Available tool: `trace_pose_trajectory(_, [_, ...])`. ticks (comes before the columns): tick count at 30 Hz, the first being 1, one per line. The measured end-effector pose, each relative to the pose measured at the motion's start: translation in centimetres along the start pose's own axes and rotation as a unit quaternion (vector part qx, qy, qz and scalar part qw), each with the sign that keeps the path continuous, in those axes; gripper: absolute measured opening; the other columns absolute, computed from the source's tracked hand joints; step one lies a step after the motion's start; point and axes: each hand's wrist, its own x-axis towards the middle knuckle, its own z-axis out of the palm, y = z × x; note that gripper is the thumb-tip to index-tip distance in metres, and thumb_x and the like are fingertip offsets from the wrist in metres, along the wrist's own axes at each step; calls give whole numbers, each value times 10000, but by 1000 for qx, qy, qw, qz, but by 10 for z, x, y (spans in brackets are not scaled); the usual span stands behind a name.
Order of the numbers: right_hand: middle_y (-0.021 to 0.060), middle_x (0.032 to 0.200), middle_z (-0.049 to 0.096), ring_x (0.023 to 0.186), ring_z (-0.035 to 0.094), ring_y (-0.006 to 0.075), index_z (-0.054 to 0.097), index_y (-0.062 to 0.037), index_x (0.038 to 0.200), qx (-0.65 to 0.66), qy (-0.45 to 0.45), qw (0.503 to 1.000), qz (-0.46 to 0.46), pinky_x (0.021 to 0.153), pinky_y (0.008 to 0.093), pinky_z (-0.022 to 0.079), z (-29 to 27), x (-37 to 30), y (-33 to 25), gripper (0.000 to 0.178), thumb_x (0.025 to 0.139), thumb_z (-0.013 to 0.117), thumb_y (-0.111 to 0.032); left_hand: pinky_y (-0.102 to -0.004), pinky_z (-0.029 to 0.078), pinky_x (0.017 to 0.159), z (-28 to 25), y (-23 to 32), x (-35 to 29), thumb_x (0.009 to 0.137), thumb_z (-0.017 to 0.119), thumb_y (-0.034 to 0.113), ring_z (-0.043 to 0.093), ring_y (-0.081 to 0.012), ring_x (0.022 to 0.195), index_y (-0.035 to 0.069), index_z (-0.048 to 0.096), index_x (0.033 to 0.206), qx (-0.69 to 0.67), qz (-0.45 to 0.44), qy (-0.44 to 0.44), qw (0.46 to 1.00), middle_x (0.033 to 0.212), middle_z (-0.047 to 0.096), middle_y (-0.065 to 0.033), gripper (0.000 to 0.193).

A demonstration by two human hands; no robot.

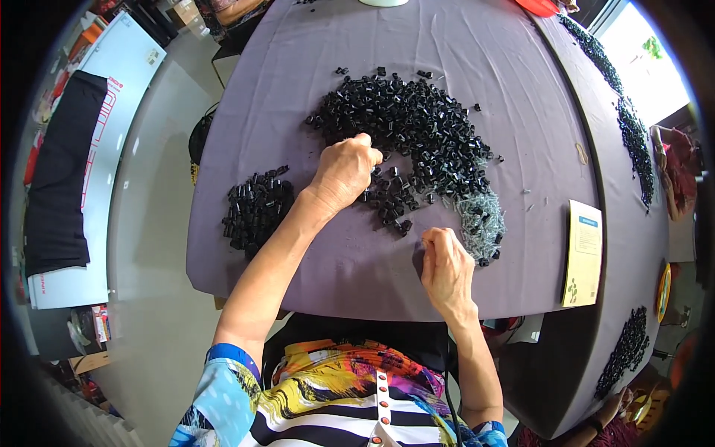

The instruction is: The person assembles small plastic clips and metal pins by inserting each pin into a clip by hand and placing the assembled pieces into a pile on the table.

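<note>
A large heap of small black plastic pieces (410,112) curves across the middle of the table. My left hand (346,173) is closed at the heap's inner edge, its fingertips pressed together over loose black pieces. Whatever it pinches is too small or too hidden to name. Lower and to the right, my right hand (448,270) is also closed, its fingers curled beside a pile of small clear pins (482,223). I cannot make out what it holds. A smaller pile of black pieces (257,208) lies left of my left forearm.
A grey cloth (357,287) covers the table. A tan booklet (582,253) lies at the right, below a loose rubber band (582,153). Across a seam, the adjoining table bears more black piles (633,141). Another person's arm (607,413) shows at the lower right. A white freezer (112,149) stands left.
</note>
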Motion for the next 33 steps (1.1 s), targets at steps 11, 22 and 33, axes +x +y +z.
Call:
trace_pose_trajectory(11, [142,810,553,714,575,313,527,-7,925,8,44,999,-12,643,364,470,11,-3,7,165,789,534,87,-392,537,714,14,-4,-5,802,578,1,578,-279,894,44,538,868,36,46,33,998,916,501,-106,88])
trace_pose_trajectory(22, [122,878,581,793,595,307,541,-25,956,-6,39,999,-5,682,374,484,12,-7,8,170,798,555,35,-358,542,682,8,1,-8,800,513,-30,566,-274,876,26,509,881,87,73,108,988,889,524,-133,99])
trace_pose_trajectory(33, [59,874,545,639,544,107,566,-14,933,272,47,953,123,558,237,455,16,-17,-8,51,925,516,-4,-249,535,549,19,78,-101,920,480,-43,579,-85,651,-7,541,989,-638,-228,-59,733,839,599,-54,98])
